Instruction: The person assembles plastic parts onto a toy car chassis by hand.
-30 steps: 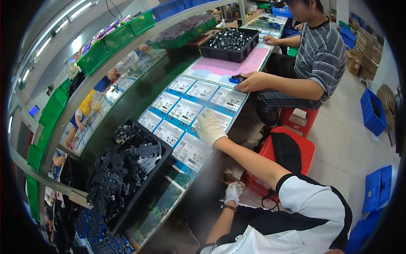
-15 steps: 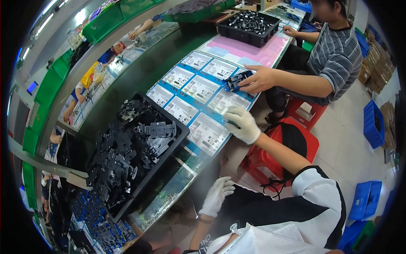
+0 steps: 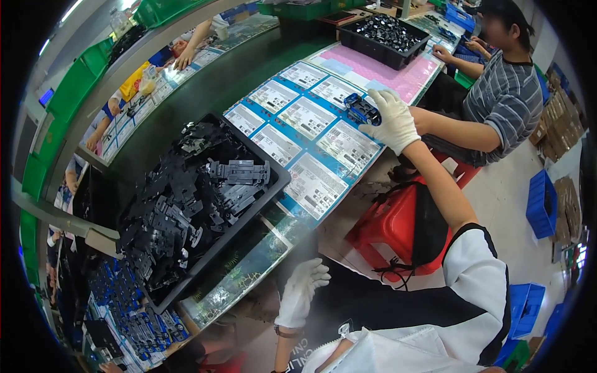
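A blue-and-black toy car (image 3: 360,110) is over the far right part of the sheet-covered table, above the printed cards. My right hand (image 3: 394,120), in a white glove, has its fingers and thumb around the car's near end. A co-worker's forearm (image 3: 457,126) reaches in from the right behind my glove, which hides that person's hand. My left hand (image 3: 303,291), also gloved in white, is held in front of my body with its fingers loosely stretched, holding nothing.
A black bin (image 3: 264,186) heaped with black plastic chassis parts stands on the table at left. Several blue car parts (image 3: 149,332) lie at the lower left. A black tray (image 3: 407,59) of small parts sits at the back. A red stool (image 3: 385,233) stands by the table's right edge.
My right hand has moved away and up to the toy car, which the co-worker's hand held before, and now closes around it. My left hand stays near my body. The view has shifted slightly.
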A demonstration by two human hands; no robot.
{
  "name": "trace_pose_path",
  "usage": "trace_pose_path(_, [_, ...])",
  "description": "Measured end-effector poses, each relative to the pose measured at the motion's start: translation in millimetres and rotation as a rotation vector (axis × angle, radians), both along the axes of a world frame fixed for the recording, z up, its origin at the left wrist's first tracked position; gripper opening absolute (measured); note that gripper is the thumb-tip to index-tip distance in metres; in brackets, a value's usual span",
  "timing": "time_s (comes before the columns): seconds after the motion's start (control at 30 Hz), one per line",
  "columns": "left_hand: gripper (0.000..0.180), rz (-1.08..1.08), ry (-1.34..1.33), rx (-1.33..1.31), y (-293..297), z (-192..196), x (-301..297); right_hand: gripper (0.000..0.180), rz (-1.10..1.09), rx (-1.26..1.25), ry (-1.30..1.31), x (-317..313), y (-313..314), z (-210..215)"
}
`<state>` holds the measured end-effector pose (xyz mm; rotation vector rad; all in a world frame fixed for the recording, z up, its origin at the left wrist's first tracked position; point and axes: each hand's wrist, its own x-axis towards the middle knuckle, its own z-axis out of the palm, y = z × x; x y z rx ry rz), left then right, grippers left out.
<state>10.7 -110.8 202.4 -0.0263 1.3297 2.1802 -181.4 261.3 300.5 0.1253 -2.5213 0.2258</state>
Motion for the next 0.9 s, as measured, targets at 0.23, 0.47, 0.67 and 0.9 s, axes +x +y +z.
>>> trace_pose_path(0.23, [0.051, 0.048, -0.024, 0.052, 4, 5, 2, 0.088, -0.316, -0.25, -0.305, -34, 15, -48])
trace_pose_path(0.47, [0.056, 0.002, 0.121, 0.278, 3, 16, -6, 0.077, -0.284, -0.387, -0.186, -6, 4, -50])
trace_pose_path(0.67, [0.086, 0.217, 0.16, 0.397, 32, 40, -20, 0.076, 0.225, -0.579, -0.214, 83, -103, 9])
trace_pose_path(0.9, [0.086, 0.535, 0.061, 0.483, 31, 74, -24, 0.075, 0.672, -0.27, -0.44, 133, -210, 30])
